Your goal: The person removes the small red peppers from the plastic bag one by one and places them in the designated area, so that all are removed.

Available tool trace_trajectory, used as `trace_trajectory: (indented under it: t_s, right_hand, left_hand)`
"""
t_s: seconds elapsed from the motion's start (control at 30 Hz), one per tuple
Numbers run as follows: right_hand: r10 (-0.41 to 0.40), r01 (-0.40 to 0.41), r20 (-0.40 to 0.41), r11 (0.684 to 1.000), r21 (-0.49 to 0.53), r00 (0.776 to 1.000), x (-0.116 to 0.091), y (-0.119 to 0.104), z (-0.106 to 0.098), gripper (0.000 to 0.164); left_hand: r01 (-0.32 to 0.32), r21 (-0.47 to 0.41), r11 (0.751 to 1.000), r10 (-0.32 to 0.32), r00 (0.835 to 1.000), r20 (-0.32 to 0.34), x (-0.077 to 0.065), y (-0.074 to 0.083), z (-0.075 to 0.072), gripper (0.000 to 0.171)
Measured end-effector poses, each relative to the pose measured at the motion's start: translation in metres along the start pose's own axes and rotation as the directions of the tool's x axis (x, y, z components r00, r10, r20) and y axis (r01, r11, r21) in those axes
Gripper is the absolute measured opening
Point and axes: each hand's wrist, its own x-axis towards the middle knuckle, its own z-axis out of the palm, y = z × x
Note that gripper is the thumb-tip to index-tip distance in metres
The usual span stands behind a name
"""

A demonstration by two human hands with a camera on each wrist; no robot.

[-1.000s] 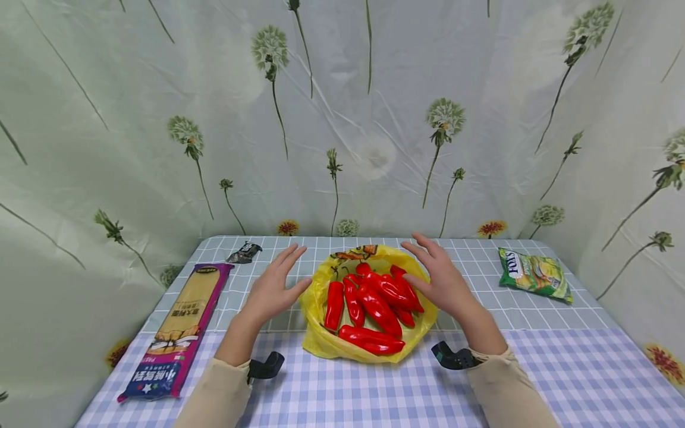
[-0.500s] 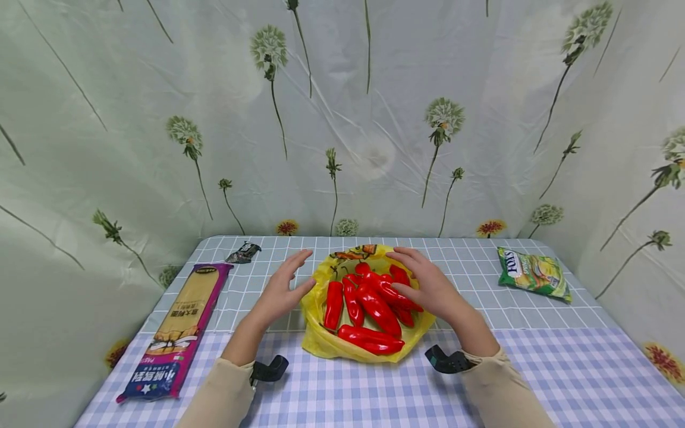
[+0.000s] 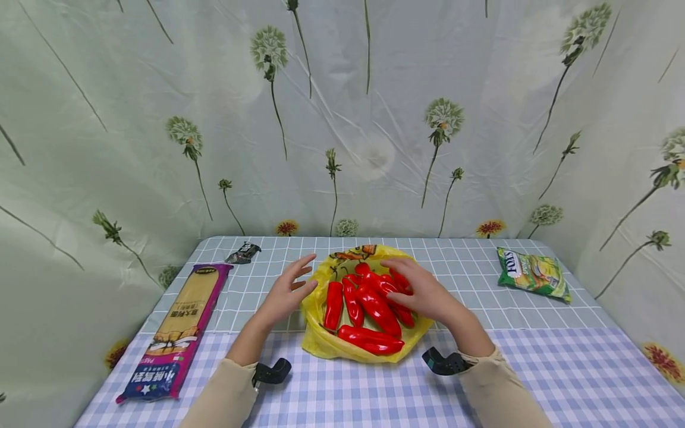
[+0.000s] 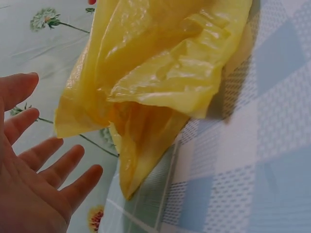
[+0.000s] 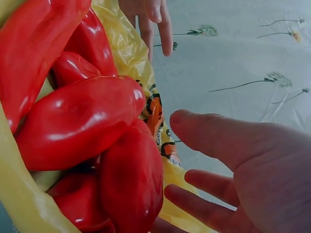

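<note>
A yellow plastic bag [image 3: 342, 351] stands with its mouth spread wide at the middle of the table. Inside lie several glossy red peppers [image 3: 377, 309], some with dark stems. My left hand [image 3: 286, 292] is beside the bag's left rim, thumb and fingers apart, holding nothing. Over the right side of the bag is my right hand [image 3: 423, 289], its fingers loosely bent above the peppers and hiding part of them. In the right wrist view, its fingertips are close to a large pepper [image 5: 131, 174]. The left wrist view shows the bag's crumpled outer side [image 4: 165, 63] close to the left hand.
A long purple-edged pasta packet [image 3: 179, 333] lies at the left, with a small black wrapper [image 3: 244, 252] behind it. A green Fox's packet [image 3: 534, 274] is at the back right. A flower-printed curtain [image 3: 385, 119] hangs behind the table.
My right hand has moved left and lower, from the bag's right rim to over the peppers. My left hand has shifted slightly right, closer to the bag. Bag and peppers stay put.
</note>
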Motion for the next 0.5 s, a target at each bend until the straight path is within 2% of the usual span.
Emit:
trace_trajectory:
  t_s: [0.2, 0.5]
  right_hand:
    - [0.023, -0.023, 0.042, 1.000, -0.003, 0.999, 0.0005, 0.0010, 0.0032, 0.062]
    - [0.044, -0.043, 0.078, 0.999, -0.013, 0.996, 0.0028, 0.0020, 0.0085, 0.060]
  left_hand:
    - [0.035, -0.078, 0.996, -0.033, 0.999, 0.028, 0.0001, -0.0036, 0.0032, 0.060]
    - [0.105, -0.133, 0.986, -0.096, 0.993, 0.068, 0.0010, -0.0092, 0.0071, 0.059]
